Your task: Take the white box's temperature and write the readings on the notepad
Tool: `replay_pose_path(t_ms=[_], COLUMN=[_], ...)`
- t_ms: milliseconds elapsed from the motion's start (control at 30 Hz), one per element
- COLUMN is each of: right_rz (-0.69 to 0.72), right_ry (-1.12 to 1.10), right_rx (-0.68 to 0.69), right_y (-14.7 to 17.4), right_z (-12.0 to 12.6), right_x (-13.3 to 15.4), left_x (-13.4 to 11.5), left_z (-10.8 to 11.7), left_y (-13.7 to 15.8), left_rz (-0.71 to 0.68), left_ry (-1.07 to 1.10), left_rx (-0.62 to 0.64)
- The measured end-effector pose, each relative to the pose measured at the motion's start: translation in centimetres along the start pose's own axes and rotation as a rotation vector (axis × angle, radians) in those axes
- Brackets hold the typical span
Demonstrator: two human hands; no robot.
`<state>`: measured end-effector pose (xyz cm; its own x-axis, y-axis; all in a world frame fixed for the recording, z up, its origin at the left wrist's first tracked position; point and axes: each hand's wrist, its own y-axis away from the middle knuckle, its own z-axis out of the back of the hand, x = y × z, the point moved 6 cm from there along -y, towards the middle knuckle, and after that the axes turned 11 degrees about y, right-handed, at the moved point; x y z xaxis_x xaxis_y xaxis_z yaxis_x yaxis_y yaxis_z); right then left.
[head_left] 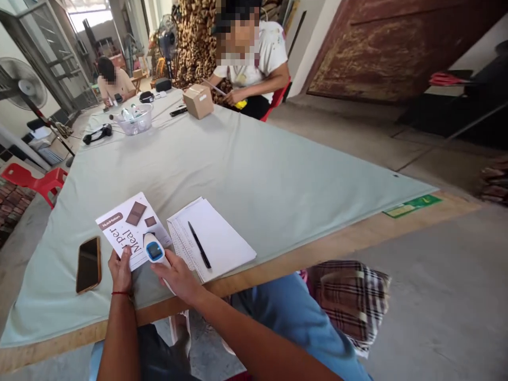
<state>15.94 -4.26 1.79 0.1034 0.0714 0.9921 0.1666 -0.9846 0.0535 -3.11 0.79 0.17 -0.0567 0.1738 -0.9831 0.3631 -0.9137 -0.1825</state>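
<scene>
My left hand (120, 269) grips the lower edge of a white printed box or packet (119, 226), its thumb on the front. Brown squares and the words "NutriMotion" and "Meal" show on that face; I cannot tell how thick it is. In my right hand (178, 275) is a white and blue infrared thermometer (154, 251), fingers wrapped round its handle. Its small screen faces me, and its head overlaps the packet's lower right part. Left of my hands lies a phone (89, 264) with a dark screen. To the right, a black pen (199, 244) rests on a stack of paper (226, 238).
A green cloth (198, 164) covers the long table, with bare wood along the near edge. Farther back are a cardboard box (198, 101) and a clear plastic basket (137, 121). One person (254, 63) sits at the right side, another (113, 82) at the far end.
</scene>
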Motion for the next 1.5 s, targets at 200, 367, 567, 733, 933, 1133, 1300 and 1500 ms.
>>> replay_pose_path(t_ms=[200, 367, 567, 733, 933, 1133, 1300, 1500], right_rz=[-0.038, -0.077, -0.075, -0.093, -0.085, -0.092, -0.065, -0.081], right_ry=[0.027, 0.01, 0.096, 0.079, 0.092, 0.104, 0.112, 0.044], right_rx=[-0.002, 0.029, 0.002, -0.012, -0.004, 0.017, 0.01, 0.025], right_y=[0.6, 0.8, 0.8, 0.8, 0.8, 0.9, 0.9, 0.8], right_z=[-0.2, -0.4, -0.4, -0.6, -0.7, -0.6, -0.7, -0.9], right_x=[-0.1, -0.4, -0.3, -0.7, -0.9, -0.7, -0.6, -1.1], left_x=[-0.1, 0.6, 1.1, 0.7, 0.6, 0.4, 0.3, -0.1], left_z=[-0.2, 0.2, 0.3, 0.0, -0.1, -0.1, -0.1, -0.4], left_y=[-0.1, -0.2, -0.2, 0.0, 0.2, 0.3, 0.3, 0.4], left_rz=[-0.019, 0.0, 0.03, 0.028, 0.012, 0.032, 0.027, 0.051], left_ry=[0.015, 0.012, 0.059, 0.067, 0.067, 0.075, 0.06, 0.057], left_rx=[0.017, 0.025, 0.022, 0.034, 0.051, 0.039, 0.044, 0.022])
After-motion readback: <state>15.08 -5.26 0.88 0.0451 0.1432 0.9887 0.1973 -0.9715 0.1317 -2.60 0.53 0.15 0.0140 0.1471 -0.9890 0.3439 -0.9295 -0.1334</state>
